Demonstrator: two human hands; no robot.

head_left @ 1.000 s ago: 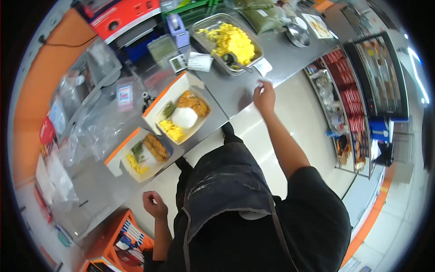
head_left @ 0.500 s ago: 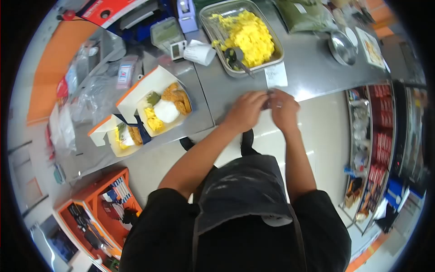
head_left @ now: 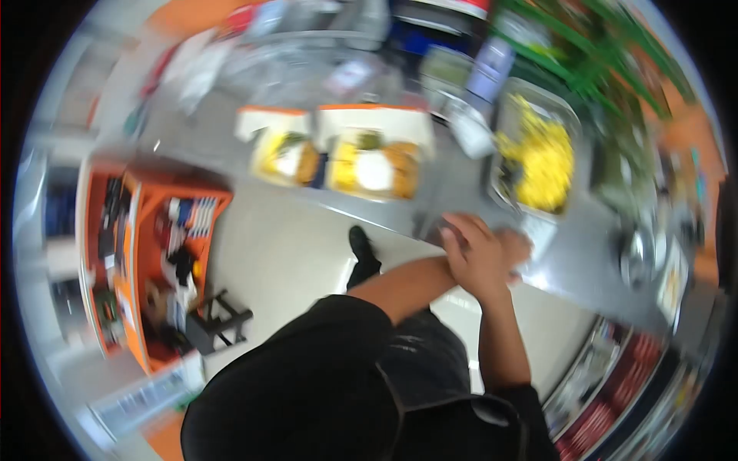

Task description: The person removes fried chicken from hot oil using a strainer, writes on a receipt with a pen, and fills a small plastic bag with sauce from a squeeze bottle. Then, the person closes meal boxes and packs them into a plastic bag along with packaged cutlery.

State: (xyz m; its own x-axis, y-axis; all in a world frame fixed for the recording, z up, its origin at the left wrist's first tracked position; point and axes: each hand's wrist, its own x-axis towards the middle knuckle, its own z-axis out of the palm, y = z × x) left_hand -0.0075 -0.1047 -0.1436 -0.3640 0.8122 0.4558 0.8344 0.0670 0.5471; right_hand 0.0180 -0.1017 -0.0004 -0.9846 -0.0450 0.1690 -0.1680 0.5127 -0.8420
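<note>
My right hand [head_left: 480, 257] crosses over my left wrist, its thumb and fingers curled toward a small dark thing I cannot make out. Behind it is my left hand [head_left: 513, 250], blurred and partly covered, so its fingers do not show clearly. Both are above the front edge of the steel counter [head_left: 580, 265]. A white paper slip [head_left: 542, 233] lies just beyond them. To their left stand two open food boxes, a larger one [head_left: 419, 127] and a smaller one [head_left: 273, 119], with white rice, yellow egg and browned fried pieces inside.
A metal tray [head_left: 578, 123] of scrambled egg sits beyond the hands, beside a receipt roll [head_left: 470, 131]. A steel bowl [head_left: 638, 257] stands far right. An orange shelf unit [head_left: 134, 261] and a dark stool [head_left: 219, 323] are at left below the counter.
The view has swung, so the boxes and tray appear farther right. My hands, which met fingertip to fingertip around something small and dark, now cross at the wrist.
</note>
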